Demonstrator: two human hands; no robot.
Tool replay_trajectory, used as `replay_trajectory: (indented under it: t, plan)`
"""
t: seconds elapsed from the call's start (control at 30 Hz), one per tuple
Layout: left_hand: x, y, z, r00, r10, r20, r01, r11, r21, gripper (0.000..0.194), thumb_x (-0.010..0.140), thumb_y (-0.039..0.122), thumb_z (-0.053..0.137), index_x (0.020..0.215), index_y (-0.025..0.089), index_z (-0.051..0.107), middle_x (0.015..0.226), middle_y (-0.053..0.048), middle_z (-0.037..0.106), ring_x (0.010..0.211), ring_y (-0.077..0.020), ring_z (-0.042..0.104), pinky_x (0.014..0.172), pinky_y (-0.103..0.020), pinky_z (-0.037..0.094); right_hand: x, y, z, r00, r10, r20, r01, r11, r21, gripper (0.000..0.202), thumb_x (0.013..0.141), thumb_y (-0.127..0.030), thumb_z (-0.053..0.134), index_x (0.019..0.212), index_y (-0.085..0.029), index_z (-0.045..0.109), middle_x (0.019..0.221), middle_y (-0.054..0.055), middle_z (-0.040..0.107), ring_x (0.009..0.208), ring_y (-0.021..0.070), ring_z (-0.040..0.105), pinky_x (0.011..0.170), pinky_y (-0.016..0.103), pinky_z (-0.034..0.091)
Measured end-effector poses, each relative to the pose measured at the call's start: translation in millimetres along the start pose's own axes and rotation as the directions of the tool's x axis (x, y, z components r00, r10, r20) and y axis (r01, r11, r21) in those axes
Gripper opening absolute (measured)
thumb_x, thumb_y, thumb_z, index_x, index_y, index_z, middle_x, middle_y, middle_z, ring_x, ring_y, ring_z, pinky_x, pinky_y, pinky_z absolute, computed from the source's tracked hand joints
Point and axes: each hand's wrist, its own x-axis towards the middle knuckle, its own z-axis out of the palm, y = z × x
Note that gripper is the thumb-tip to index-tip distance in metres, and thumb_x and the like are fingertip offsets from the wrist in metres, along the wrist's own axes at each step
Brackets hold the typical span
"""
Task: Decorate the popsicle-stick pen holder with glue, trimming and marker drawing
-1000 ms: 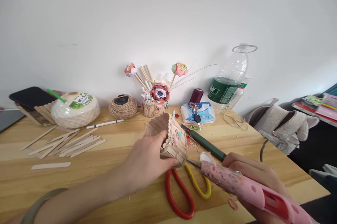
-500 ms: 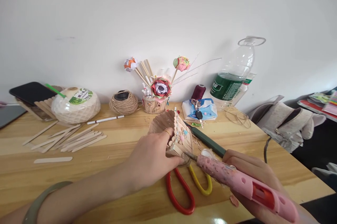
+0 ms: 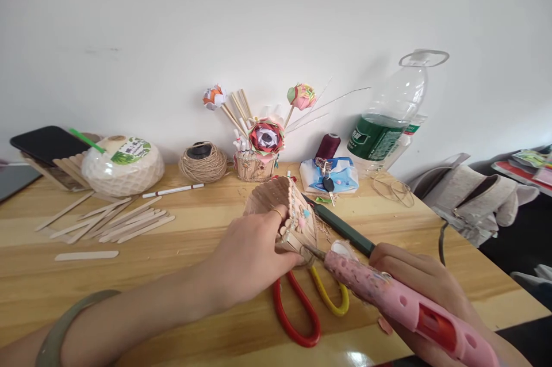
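My left hand (image 3: 254,252) grips the rim of a small popsicle-stick basket (image 3: 297,223), tipped on its side and dotted with pink and blue bits. My right hand (image 3: 422,281) is closed round a pink hot glue gun (image 3: 388,286), whose metal nozzle touches or nearly touches the basket's lower edge beside my left thumb. Below the basket lie scissors (image 3: 297,312) with one red and one yellow handle; their blades are hidden. A dark green utility knife (image 3: 345,229) rests behind the glue gun, close to my right fingers.
Loose popsicle sticks (image 3: 129,220) lie left, near a wrapped coconut (image 3: 123,165) with a green straw. Along the wall stand a twine ball (image 3: 203,163), a decorated pot (image 3: 256,167) of paper flowers, a tissue pack (image 3: 345,174) with keys and a tilted plastic bottle (image 3: 383,125).
The view has shifted slightly. Both hands keep their hold on the basket and the glue gun, with the nozzle still at the basket's lower edge.
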Motion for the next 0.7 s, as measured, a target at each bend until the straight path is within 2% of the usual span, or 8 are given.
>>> replay_trajectory:
  t: [0.07,0.2,0.27,0.37,0.47,0.6,0.7]
  plan:
    - [0.1,0.5,-0.7,1.0,-0.006,0.001,0.005,1.0,0.015,0.04,0.07,0.038,0.066,0.105,0.021,0.059,0.1,-0.007,0.072,0.091,-0.0295,0.065,0.076,-0.036,0.049,-0.6,-0.3,1.2,1.0,0.024,-0.005,-0.024,1.0,-0.014,0.014,0.085,-0.027,0.046,0.071,-0.023,0.046,0.063,0.002,0.049,0.055,0.0169,0.046,0.047,0.031,0.032]
    - [0.1,1.9,-2.4,1.0,-0.012,0.013,0.012,1.0,0.027,0.038,0.071,0.038,0.065,0.104,0.021,0.059,0.1,-0.007,0.072,0.091,-0.0289,0.065,0.076,-0.035,0.049,1.7,-1.6,2.0,0.998,-0.004,-0.055,0.003,1.0,-0.03,0.021,0.086,-0.034,0.045,0.068,-0.023,0.044,0.061,0.001,0.047,0.052,0.0167,0.044,0.047,0.031,0.029]
    - [0.0,2.3,-2.8,1.0,-0.008,0.013,0.008,0.999,0.033,0.038,0.071,0.038,0.065,0.104,0.021,0.059,0.1,-0.007,0.072,0.091,-0.0289,0.065,0.076,-0.035,0.049,3.2,-1.8,1.0,0.999,-0.019,-0.038,0.017,0.999,-0.048,0.022,0.087,-0.035,0.045,0.069,-0.023,0.044,0.061,0.001,0.046,0.052,0.0168,0.044,0.047,0.031,0.029]
    - [0.3,2.4,-2.6,1.0,-0.008,0.007,0.008,0.999,0.049,0.037,0.071,0.039,0.065,0.102,0.02,0.059,0.099,-0.007,0.072,0.09,-0.0292,0.065,0.074,-0.035,0.049,4.0,-1.1,-1.5,0.999,-0.038,-0.003,0.038,0.997,-0.069,0.016,0.085,-0.029,0.045,0.07,-0.023,0.043,0.062,0.0,0.046,0.053,0.0163,0.043,0.048,0.031,0.029]
    - [0.6,2.7,-2.2,1.0,-0.004,0.01,0.004,0.998,0.055,0.036,0.071,0.039,0.065,0.101,0.02,0.059,0.098,-0.007,0.072,0.089,-0.0291,0.065,0.073,-0.035,0.049,3.8,-0.1,-4.0,0.997,-0.071,-0.015,0.069,0.994,-0.082,0.013,0.08,-0.022,0.045,0.069,-0.024,0.039,0.06,-0.001,0.043,0.052,0.0158,0.04,0.047,0.03,0.028]
    - [0.3,3.7,-2.5,1.0,0.011,0.012,-0.012,0.999,0.039,0.038,0.072,0.039,0.064,0.105,0.02,0.058,0.099,-0.007,0.071,0.09,-0.0285,0.065,0.075,-0.035,0.048,4.7,0.6,-4.5,0.996,-0.083,0.023,0.085,0.989,-0.119,0.015,0.073,-0.016,0.048,0.068,-0.024,0.036,0.059,-0.002,0.042,0.051,0.0155,0.04,0.046,0.03,0.026]
    - [-0.1,4.6,-3.3,1.0,0.017,0.017,-0.018,0.999,0.037,0.039,0.073,0.038,0.063,0.107,0.021,0.058,0.1,-0.006,0.071,0.091,-0.0284,0.065,0.076,-0.035,0.048,5.8,1.4,-2.1,0.993,-0.112,-0.024,0.109,0.987,-0.12,0.017,0.07,-0.014,0.048,0.068,-0.024,0.034,0.058,-0.002,0.039,0.049,0.0158,0.038,0.045,0.03,0.024]
